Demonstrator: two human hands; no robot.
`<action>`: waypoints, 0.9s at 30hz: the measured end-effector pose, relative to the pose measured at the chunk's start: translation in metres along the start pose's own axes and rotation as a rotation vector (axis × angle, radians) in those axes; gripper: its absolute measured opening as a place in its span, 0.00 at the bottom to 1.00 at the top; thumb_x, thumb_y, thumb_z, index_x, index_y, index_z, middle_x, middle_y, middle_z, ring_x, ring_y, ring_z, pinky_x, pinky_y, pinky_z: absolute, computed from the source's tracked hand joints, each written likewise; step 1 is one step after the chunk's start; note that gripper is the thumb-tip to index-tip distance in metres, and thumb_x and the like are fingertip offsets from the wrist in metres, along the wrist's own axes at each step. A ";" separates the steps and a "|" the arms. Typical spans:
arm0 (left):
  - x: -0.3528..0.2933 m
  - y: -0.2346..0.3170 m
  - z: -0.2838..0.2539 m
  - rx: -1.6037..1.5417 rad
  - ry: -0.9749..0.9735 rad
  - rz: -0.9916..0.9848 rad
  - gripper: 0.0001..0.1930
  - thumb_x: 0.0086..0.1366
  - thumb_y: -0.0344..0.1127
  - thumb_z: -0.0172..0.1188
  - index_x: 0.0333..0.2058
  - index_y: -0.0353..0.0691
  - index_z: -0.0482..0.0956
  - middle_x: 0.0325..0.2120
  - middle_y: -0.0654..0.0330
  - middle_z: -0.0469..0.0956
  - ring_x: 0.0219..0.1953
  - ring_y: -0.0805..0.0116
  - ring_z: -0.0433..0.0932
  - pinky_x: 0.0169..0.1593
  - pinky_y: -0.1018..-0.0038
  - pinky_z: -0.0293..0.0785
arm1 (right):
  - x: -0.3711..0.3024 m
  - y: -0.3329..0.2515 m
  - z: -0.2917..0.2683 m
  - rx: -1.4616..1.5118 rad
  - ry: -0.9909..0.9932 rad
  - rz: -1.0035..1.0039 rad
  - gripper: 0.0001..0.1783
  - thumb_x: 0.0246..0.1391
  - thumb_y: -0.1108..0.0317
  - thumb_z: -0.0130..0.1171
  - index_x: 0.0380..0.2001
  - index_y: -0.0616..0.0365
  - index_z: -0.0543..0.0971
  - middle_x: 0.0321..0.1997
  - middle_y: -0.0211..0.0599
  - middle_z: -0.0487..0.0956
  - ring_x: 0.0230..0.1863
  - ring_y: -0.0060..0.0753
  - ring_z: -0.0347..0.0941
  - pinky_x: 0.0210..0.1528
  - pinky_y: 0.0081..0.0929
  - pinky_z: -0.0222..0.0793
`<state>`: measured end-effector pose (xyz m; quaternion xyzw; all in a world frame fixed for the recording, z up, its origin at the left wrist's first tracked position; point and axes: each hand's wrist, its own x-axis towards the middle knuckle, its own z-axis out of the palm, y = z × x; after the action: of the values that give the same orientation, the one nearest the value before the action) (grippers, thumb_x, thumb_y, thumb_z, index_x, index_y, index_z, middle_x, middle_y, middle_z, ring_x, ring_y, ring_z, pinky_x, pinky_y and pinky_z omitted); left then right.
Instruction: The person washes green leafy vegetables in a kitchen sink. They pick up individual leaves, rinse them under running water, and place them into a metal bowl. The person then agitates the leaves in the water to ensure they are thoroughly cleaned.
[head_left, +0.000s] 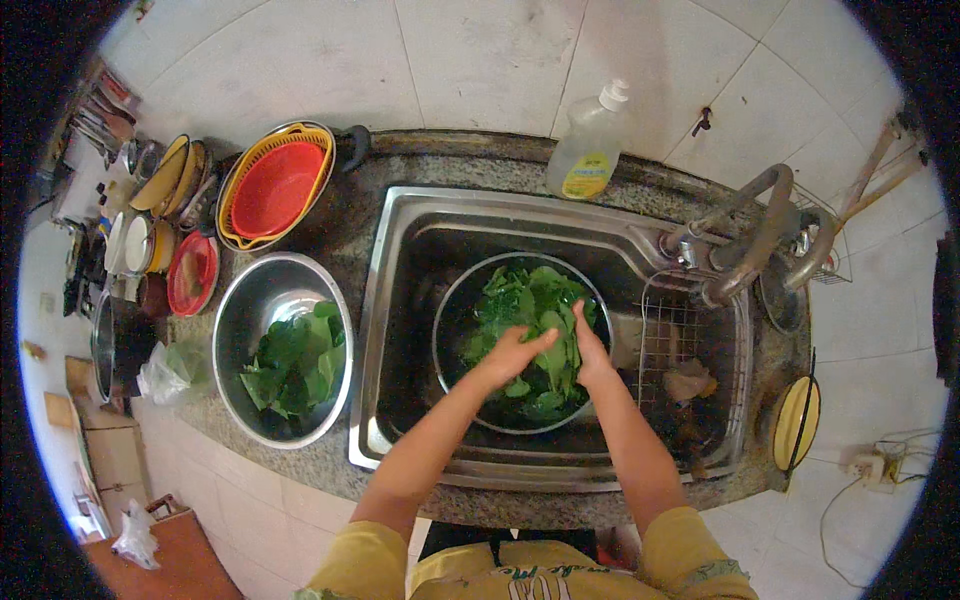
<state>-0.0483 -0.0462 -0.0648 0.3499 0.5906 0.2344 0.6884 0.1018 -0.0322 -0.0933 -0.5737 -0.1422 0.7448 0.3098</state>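
Both my hands are in a round metal-rimmed basin point(437, 345) that sits in the steel sink, among loose green leafy greens point(540, 290) in water. My left hand point(515, 354) reaches in from the left, thumb over the leaves, its other fingers mostly hidden under them. Opposite it, my right hand point(590, 348) presses in from the right side with the thumb raised. A clump of leaves is gripped between the two palms. Left of the sink, a steel bowl point(285, 275) holds more of the same leaves.
A wire rack point(668, 325) fills the sink's right end, below the curved faucet point(775, 215). Behind the sink stands a soap bottle point(587, 150). Red and yellow baskets point(280, 185) rest in a pan at the back left; a yellow oval object point(796, 423) lies at the right edge.
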 end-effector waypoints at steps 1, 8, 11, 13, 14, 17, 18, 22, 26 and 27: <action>0.005 -0.002 -0.004 -0.071 0.055 -0.028 0.32 0.50 0.52 0.59 0.46 0.31 0.66 0.46 0.49 0.66 0.47 0.61 0.66 0.49 0.69 0.61 | -0.010 -0.007 0.011 -0.042 0.062 -0.012 0.45 0.39 0.28 0.42 0.50 0.54 0.66 0.47 0.36 0.71 0.46 0.35 0.67 0.47 0.36 0.64; 0.062 -0.041 -0.055 0.969 0.290 0.544 0.38 0.49 0.51 0.58 0.55 0.39 0.54 0.54 0.46 0.55 0.57 0.51 0.55 0.57 0.67 0.53 | 0.045 -0.003 -0.029 -1.229 0.216 -0.252 0.33 0.49 0.48 0.48 0.54 0.54 0.59 0.58 0.47 0.56 0.56 0.46 0.56 0.54 0.35 0.55; 0.065 -0.038 -0.049 1.075 0.217 0.441 0.38 0.51 0.48 0.57 0.58 0.57 0.46 0.59 0.53 0.40 0.60 0.47 0.40 0.56 0.48 0.43 | 0.045 0.006 -0.026 -1.622 0.379 -0.636 0.31 0.50 0.55 0.50 0.56 0.49 0.56 0.63 0.44 0.46 0.60 0.49 0.48 0.58 0.38 0.50; 0.076 -0.050 -0.044 1.111 0.160 0.316 0.36 0.55 0.54 0.50 0.59 0.65 0.40 0.61 0.57 0.33 0.61 0.45 0.32 0.55 0.41 0.37 | 0.052 0.026 -0.024 -1.874 0.289 -0.700 0.35 0.46 0.52 0.52 0.57 0.48 0.54 0.63 0.46 0.44 0.62 0.51 0.43 0.59 0.44 0.45; 0.081 -0.067 -0.040 1.246 0.138 0.285 0.36 0.55 0.56 0.48 0.59 0.66 0.40 0.61 0.58 0.33 0.61 0.46 0.32 0.56 0.41 0.36 | 0.057 0.042 -0.028 -2.004 0.240 -0.731 0.38 0.45 0.51 0.53 0.57 0.47 0.53 0.63 0.47 0.43 0.63 0.52 0.40 0.59 0.47 0.43; 0.092 -0.125 -0.023 1.663 0.020 0.228 0.35 0.54 0.62 0.42 0.58 0.68 0.38 0.61 0.59 0.35 0.61 0.49 0.31 0.57 0.43 0.33 | 0.063 0.090 -0.043 -2.092 0.273 -0.493 0.44 0.44 0.49 0.53 0.60 0.43 0.44 0.64 0.47 0.38 0.63 0.55 0.35 0.59 0.53 0.37; 0.082 -0.111 -0.026 1.699 -0.081 0.231 0.36 0.54 0.62 0.43 0.59 0.67 0.38 0.61 0.58 0.35 0.62 0.50 0.31 0.57 0.43 0.33 | 0.061 0.097 -0.045 -2.141 0.270 -0.446 0.44 0.45 0.49 0.53 0.60 0.43 0.42 0.64 0.49 0.40 0.63 0.54 0.37 0.59 0.53 0.38; 0.084 -0.087 -0.048 1.559 -0.085 0.128 0.42 0.50 0.57 0.54 0.59 0.63 0.39 0.59 0.55 0.42 0.61 0.51 0.39 0.56 0.45 0.43 | 0.067 0.087 -0.049 -1.853 0.196 -0.384 0.41 0.45 0.51 0.53 0.59 0.45 0.47 0.61 0.53 0.47 0.61 0.52 0.46 0.59 0.47 0.43; 0.089 -0.075 0.000 0.992 0.284 -0.093 0.46 0.44 0.46 0.61 0.58 0.44 0.44 0.54 0.52 0.54 0.57 0.49 0.51 0.53 0.52 0.56 | 0.097 0.106 -0.048 -0.947 0.421 -0.298 0.37 0.45 0.43 0.50 0.56 0.50 0.58 0.59 0.52 0.53 0.58 0.51 0.52 0.57 0.38 0.50; 0.112 -0.098 0.002 0.878 0.205 0.020 0.43 0.45 0.45 0.61 0.57 0.42 0.49 0.52 0.51 0.58 0.56 0.48 0.52 0.52 0.54 0.58 | 0.121 0.119 -0.054 -0.696 0.427 -0.221 0.38 0.44 0.40 0.49 0.55 0.51 0.59 0.59 0.51 0.54 0.57 0.50 0.53 0.56 0.37 0.51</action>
<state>-0.0337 -0.0276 -0.2119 0.5894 0.6957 0.0017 0.4106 0.0992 -0.0559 -0.2696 -0.7668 -0.3787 0.4790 0.1979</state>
